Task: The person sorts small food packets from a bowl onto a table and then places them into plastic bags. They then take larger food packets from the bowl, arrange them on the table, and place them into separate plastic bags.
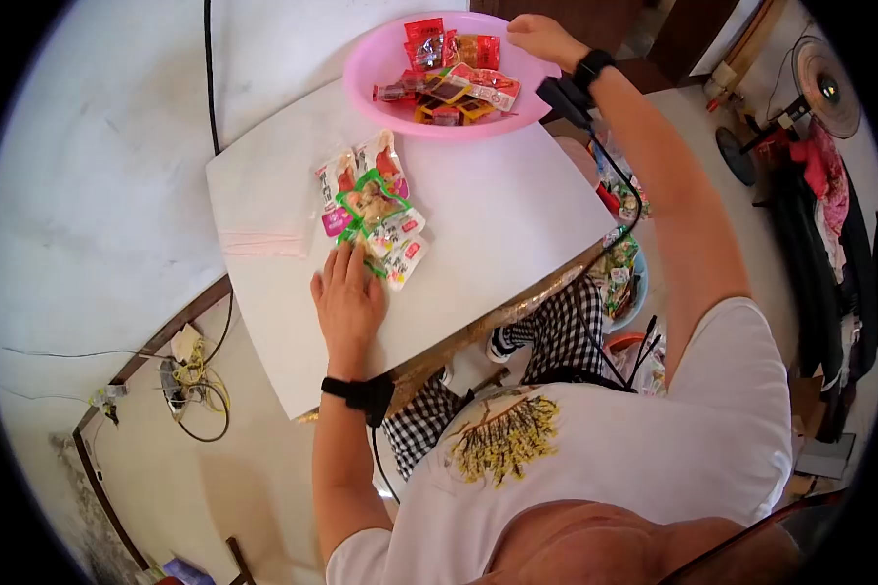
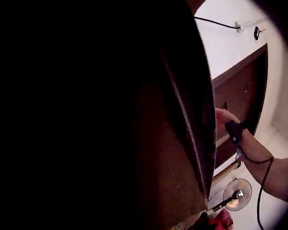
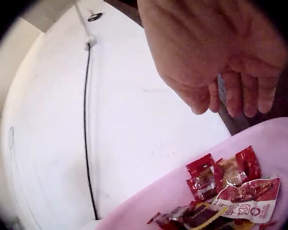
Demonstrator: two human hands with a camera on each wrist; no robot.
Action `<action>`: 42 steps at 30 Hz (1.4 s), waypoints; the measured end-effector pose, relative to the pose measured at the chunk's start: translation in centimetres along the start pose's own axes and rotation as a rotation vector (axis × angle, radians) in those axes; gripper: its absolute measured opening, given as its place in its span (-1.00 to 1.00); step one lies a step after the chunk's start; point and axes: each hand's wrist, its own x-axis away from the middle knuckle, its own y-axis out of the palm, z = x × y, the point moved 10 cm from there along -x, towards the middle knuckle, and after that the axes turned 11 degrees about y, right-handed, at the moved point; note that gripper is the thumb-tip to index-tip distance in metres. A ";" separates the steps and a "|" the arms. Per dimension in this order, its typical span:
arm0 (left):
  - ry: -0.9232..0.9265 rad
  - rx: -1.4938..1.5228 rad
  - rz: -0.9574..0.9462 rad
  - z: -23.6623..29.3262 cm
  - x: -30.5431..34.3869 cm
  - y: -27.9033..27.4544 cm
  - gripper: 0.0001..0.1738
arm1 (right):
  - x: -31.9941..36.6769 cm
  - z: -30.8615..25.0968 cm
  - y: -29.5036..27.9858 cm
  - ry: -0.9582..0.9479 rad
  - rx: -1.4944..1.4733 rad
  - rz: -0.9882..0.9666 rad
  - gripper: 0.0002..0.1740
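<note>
My left hand (image 1: 349,304) rests on the white table with its fingers stretched out, the fingertips at the lower edge of a group of snack packets (image 1: 373,200). Those packets are white, green and purple. In the left wrist view, that hand is hidden in darkness. Up at the right side of the pink basin (image 1: 361,73), my right hand (image 1: 546,41) is held over the rim. The right wrist view shows its palm with loosely bent fingers and nothing in them. Red snack packets (image 1: 425,44), a white-and-red packet (image 3: 249,196) and several dark-and-yellow ones lie inside the basin.
Pale pink strips (image 1: 263,244) lie at the table's left side. Below its right edge stands a light blue tub (image 1: 639,292) filled with packets. A fan (image 1: 824,88) is at the far right, and cables (image 1: 195,390) lie on the floor at left.
</note>
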 end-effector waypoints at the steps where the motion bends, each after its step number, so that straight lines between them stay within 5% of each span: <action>1: -0.010 0.001 0.001 0.2 0.5 -0.6 -0.43 | -0.6 0.3 1.3 0.021 0.004 -0.083 -0.57; 5: -0.038 0.017 0.002 0.0 -0.6 0.3 -0.43 | -2.9 1.1 7.5 0.147 0.435 -0.456 -0.64; 9: -0.049 0.000 -0.004 -0.4 -0.8 0.1 -0.40 | -3.5 4.1 13.1 0.185 0.602 -0.557 -0.57; 10: -0.048 0.002 -0.006 -0.3 -0.9 0.0 -0.40 | -3.2 6.3 15.1 0.299 0.529 -0.664 -0.50; 15: -0.053 0.000 -0.029 -0.2 -1.0 -0.1 -0.41 | -2.5 9.2 17.1 0.512 0.504 -0.693 -0.85; 23: -0.042 0.023 -0.019 -0.2 -1.0 -0.1 -0.36 | 0.5 7.2 13.7 0.700 0.228 -0.708 -0.75; 32: -0.043 0.021 -0.018 -0.4 -0.8 -0.1 -0.34 | 0.0 6.8 13.7 0.576 0.245 -0.659 -0.60; 35: -0.056 0.024 -0.029 -0.4 -0.8 0.0 -0.36 | -0.8 7.3 14.3 0.481 0.116 -0.683 -0.60; 37: -0.053 0.044 -0.019 -0.2 -1.2 -0.1 -0.37 | -2.7 6.2 14.2 0.259 0.209 -0.630 -0.55; 42: -0.055 0.047 0.006 -0.2 -0.8 -0.6 -0.39 | -1.5 5.2 13.7 0.374 -0.126 -0.747 -0.27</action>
